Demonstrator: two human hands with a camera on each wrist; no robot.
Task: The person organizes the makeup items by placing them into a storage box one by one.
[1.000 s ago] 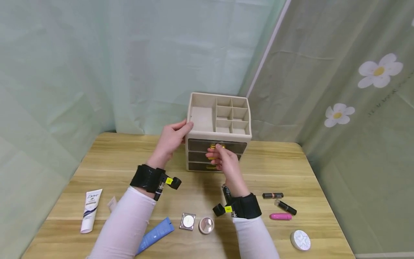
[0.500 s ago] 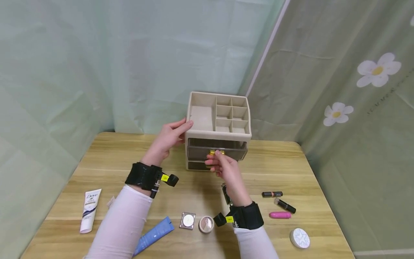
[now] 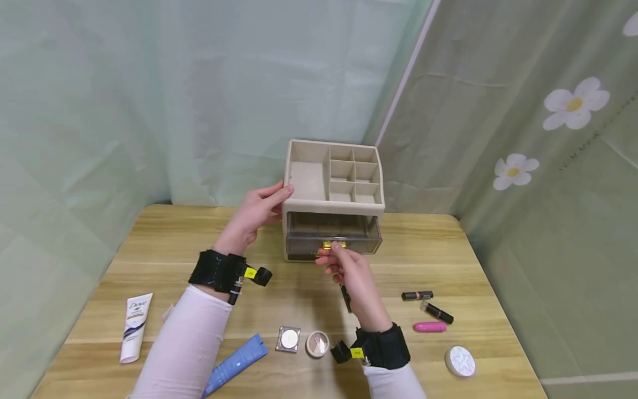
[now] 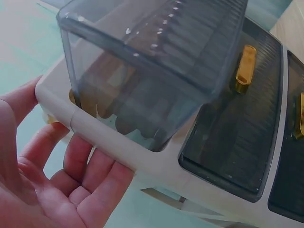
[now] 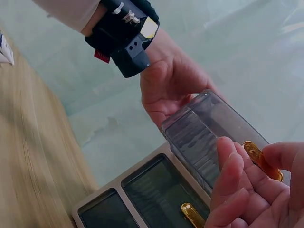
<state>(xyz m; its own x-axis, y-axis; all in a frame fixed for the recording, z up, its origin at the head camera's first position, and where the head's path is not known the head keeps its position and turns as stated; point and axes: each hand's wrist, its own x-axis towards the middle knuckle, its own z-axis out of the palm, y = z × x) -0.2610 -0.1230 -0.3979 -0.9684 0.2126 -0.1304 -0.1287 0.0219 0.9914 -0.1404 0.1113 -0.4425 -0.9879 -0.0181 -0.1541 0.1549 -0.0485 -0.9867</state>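
A cream drawer organizer (image 3: 335,207) with an open-topped divided tray stands at the back of the table. Its clear grey top drawer (image 3: 299,244) is pulled well out, and nothing shows inside it. My right hand (image 3: 355,280) pinches the gold handle (image 5: 261,160) of that drawer between thumb and fingers. My left hand (image 3: 254,213) grips the organizer's left side, thumb at the top edge and fingers against the side wall, as the left wrist view (image 4: 85,185) shows. Two lower drawers with gold handles are shut in the left wrist view.
On the wooden table (image 3: 164,238) lie a white Dove tube (image 3: 135,328), a blue tube (image 3: 236,363), a square compact (image 3: 288,339), a round palette (image 3: 317,344), several lipstick-like tubes including a pink one (image 3: 430,327), and a round white case (image 3: 460,361). Curtains hang behind.
The top drawer has slid out toward me, drawn by my right hand on its handle. My left hand has stayed on the organizer's side.
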